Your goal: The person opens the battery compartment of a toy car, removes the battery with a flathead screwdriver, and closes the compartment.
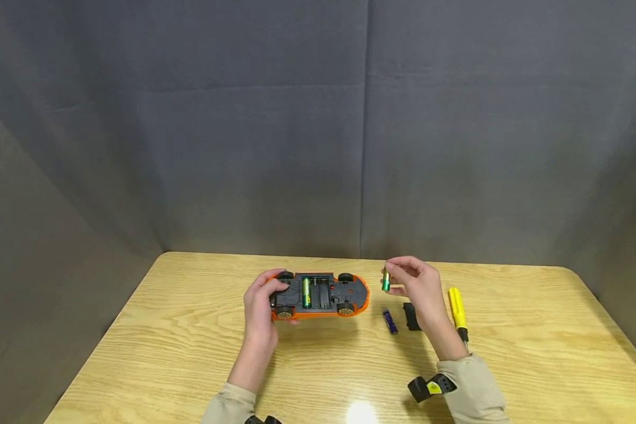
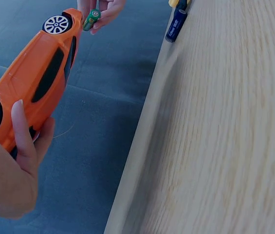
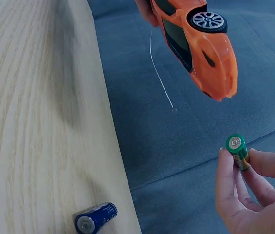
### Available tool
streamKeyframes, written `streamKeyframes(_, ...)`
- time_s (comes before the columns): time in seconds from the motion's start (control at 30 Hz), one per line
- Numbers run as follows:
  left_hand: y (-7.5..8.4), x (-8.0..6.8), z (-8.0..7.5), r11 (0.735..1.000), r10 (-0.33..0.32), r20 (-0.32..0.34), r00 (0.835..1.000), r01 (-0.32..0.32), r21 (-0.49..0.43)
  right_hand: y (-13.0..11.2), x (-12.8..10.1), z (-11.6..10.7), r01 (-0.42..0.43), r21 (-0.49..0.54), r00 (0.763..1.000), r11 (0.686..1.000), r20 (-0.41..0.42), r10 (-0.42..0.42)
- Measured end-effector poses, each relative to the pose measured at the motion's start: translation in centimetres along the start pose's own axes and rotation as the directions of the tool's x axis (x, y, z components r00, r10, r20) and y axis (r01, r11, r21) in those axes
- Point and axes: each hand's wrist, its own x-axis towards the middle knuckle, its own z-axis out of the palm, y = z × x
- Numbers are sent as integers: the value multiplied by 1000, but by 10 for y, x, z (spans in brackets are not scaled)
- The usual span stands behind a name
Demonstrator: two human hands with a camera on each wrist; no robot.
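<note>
An orange toy car [image 1: 325, 315] is held belly up above the table, gripped at one end by my left hand [image 1: 261, 303]. Its underside compartment is uncovered, with one green battery [image 1: 306, 293] lying in the slot nearer that hand and bare slots beside it. To the right of the car, my right hand [image 1: 418, 285] pinches a second green battery [image 1: 386, 279] between thumb and fingertips. The right wrist view shows this battery's flat silver end, apart from the car's nose.
On the wooden table [image 1: 191, 330] below my right hand lie a blue battery [image 1: 390, 322] and a black cover [image 1: 411, 317]. Further right is a screwdriver with a yellow handle [image 1: 457, 307]. Grey curtains [image 1: 265, 147] stand behind the table and along its sides.
</note>
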Motion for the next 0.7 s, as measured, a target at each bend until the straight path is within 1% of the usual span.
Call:
streamKeyframes(0.17, 2, -1, -8, 1000, 11, -10, 1000, -11, 0, 6, 2, -2, -14, -37, 1000, 999, 15, 15)
streamKeyframes(0.37, 3, -2, -13, 1000, 15, -14, 1000, -15, -5, 11, 4, -11, -51, -82, 998, 995, 30, 54)
streamKeyframes(0.7, 3, -4, -18, 1000, 14, -14, 1000, -14, 4, 24, 3, -26, -97, -200, 991, 975, 75, 114)
